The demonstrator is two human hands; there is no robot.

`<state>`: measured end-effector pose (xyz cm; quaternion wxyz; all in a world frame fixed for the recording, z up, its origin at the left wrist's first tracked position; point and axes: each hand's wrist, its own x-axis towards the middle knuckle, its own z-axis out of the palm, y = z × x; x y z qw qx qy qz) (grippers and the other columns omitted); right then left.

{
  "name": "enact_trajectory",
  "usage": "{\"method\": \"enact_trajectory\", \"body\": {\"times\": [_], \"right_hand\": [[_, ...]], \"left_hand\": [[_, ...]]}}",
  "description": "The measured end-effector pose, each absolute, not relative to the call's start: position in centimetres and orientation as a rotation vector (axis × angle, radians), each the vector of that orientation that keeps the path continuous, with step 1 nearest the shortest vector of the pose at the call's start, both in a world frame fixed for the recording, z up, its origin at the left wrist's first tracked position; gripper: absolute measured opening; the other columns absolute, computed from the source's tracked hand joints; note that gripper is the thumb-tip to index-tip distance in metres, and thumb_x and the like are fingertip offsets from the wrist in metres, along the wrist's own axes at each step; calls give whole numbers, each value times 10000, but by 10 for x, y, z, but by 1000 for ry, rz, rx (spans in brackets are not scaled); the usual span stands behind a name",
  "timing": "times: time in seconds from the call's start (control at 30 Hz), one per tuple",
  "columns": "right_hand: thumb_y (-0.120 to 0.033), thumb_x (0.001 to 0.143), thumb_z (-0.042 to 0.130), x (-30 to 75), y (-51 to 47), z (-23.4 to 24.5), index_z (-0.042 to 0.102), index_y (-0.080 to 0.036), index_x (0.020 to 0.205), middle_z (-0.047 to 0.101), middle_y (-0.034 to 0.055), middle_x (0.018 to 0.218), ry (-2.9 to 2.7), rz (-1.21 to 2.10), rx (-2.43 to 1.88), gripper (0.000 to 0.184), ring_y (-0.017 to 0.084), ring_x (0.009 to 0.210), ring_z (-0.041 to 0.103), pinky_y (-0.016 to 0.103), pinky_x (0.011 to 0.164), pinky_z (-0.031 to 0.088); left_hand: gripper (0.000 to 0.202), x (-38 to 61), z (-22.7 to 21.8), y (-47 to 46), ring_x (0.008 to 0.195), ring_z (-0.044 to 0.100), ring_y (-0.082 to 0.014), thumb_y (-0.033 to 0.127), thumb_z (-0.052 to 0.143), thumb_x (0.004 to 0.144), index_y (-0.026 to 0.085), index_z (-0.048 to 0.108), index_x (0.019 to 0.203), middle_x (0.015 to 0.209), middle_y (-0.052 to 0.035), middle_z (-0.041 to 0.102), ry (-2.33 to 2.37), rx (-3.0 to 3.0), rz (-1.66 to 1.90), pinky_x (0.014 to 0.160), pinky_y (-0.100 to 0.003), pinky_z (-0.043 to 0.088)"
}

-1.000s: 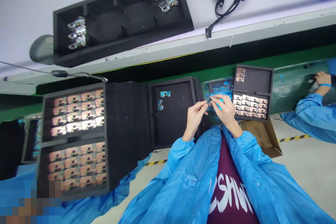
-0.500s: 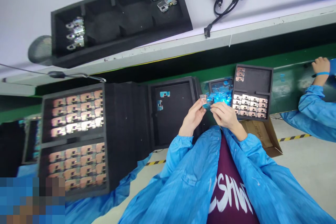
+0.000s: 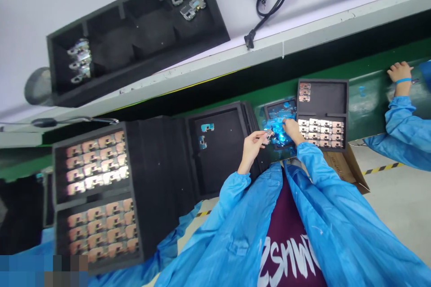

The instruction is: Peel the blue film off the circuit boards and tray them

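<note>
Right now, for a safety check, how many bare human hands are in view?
3: the person's left hand pinching a small metal part, right hand over blue-filmed pieces, and a co-worker's hand at far right. Others may be hidden.

A bright blue smock (image 3: 336, 215) covers a maroon shirt (image 3: 286, 219) with white lettering. Left of the shirt sits a black foam tray (image 3: 158, 179) of copper-pink parts (image 3: 97, 219); right of it, black-and-yellow striped tape (image 3: 384, 168) crosses the grey floor (image 3: 397, 215).

An electronics assembly line, shown by foam trays (image 3: 155, 179) of circuit boards (image 3: 97, 161) and workers' blue smocks (image 3: 336, 206).
</note>
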<state>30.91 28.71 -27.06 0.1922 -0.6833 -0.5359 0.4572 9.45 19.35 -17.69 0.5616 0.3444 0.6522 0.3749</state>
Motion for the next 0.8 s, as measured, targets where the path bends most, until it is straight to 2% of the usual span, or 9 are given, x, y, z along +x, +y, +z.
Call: {"method": "enact_trajectory", "body": {"times": [0.07,0.1,0.17,0.23,0.3,0.4,0.47,0.63,0.8], "right_hand": [[-322,1017,687,308,276,-268,780,-201,1062,761,169,1317,-1484,1293,-1862,159,288,1314,676,383,1124,543],[-394,1063,635,307,267,-265,781,-207,1112,758,156,1334,-1475,1313,-1820,243,277,1269,701,383,1082,576],[-546,1082,587,308,251,-261,785,-225,1123,802,111,1187,-1458,1387,-1733,379,251,1048,769,368,894,648],[-655,1000,671,316,244,-261,786,-231,1045,812,65,961,-1429,1453,-1676,441,230,823,770,334,693,641],[-676,917,746,333,251,-266,769,-226,1016,805,49,876,-1367,1436,-1689,462,222,754,758,310,623,615],[-626,927,699,377,288,-281,736,-204,1117,825,80,964,-1221,1260,-1845,464,233,872,775,315,719,626],[-550,930,683,408,317,-293,718,-185,1184,829,104,1021,-1135,1132,-1987,446,250,980,776,338,833,624],[-340,856,743,445,359,-319,758,-211,1164,844,109,1078,-1065,1009,-2245,334,282,1136,767,368,1009,570],[-361,861,784,445,368,-327,794,-201,1063,849,132,1104,-1041,987,-2365,258,299,1108,782,377,1003,581]], "left_hand": [[395,103,-185,201,731,753,-181,488,872,821,171,838,1053,896,-80,808,1530,853,860,572,-254,600],[373,108,-189,206,716,743,-177,478,860,832,173,839,1046,876,-75,803,1530,872,854,566,-252,590],[323,119,-197,216,691,726,-176,451,843,851,176,840,1020,845,-68,796,1530,910,842,562,-254,575],[281,131,-200,225,700,730,-188,413,835,861,178,838,1016,851,-74,805,1521,947,826,584,-272,584],[281,139,-198,230,808,769,-219,371,827,875,184,831,1085,973,-101,834,1519,979,823,665,-305,621],[330,132,-183,225,1090,786,-262,359,765,953,211,791,1246,1267,-136,813,1601,1104,911,849,-361,654],[316,112,-172,216,1200,763,-267,384,698,1018,227,774,1281,1359,-132,781,1716,1219,999,934,-385,646],[318,33,-162,188,1184,768,-273,395,642,1041,193,759,1258,1273,-130,800,2074,1241,1095,984,-416,627],[317,-38,-175,163,1160,766,-290,355,610,1006,158,738,1218,1255,-150,790,2365,1150,1055,999,-460,621]]}}
